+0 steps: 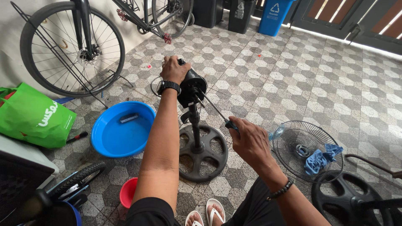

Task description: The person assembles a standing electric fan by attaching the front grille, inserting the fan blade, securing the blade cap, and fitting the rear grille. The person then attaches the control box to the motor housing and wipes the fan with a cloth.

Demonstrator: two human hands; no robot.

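A black fan motor head stands on a short pole over a round black spoked base on the tiled floor. My left hand, with a black watch on the wrist, grips the top back of the motor head. My right hand is closed on a screwdriver, whose shaft runs up and left to the motor housing. My feet in white sandals show at the bottom edge.
A blue basin with water and a brush lies left of the base. A wire fan grille with a blue rag lies right. Also around: a small red bowl, a green bag, a bicycle, a blue bin.
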